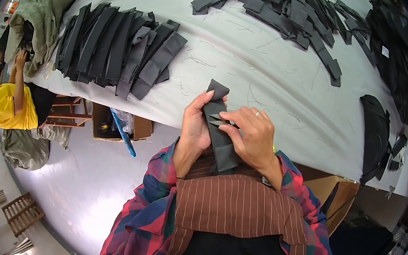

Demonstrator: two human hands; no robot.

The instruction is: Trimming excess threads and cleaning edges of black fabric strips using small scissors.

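Note:
My left hand [195, 126] grips a dark grey fabric strip [218, 142] along its left edge, thumb up near the strip's top end. My right hand [253, 136] holds small metal snips [219, 122] with their blades against the middle of the strip. The strip hangs down toward my brown striped apron, just in front of the white table's [252, 77] near edge.
A neat stack of grey fabric strips [116, 49] lies on the table's left; a loose heap of strips [281, 9] sits at the far side. Black bags [375, 134] lie right. A person in yellow [1, 101] sits left; a cardboard box [119, 124] stands under the table.

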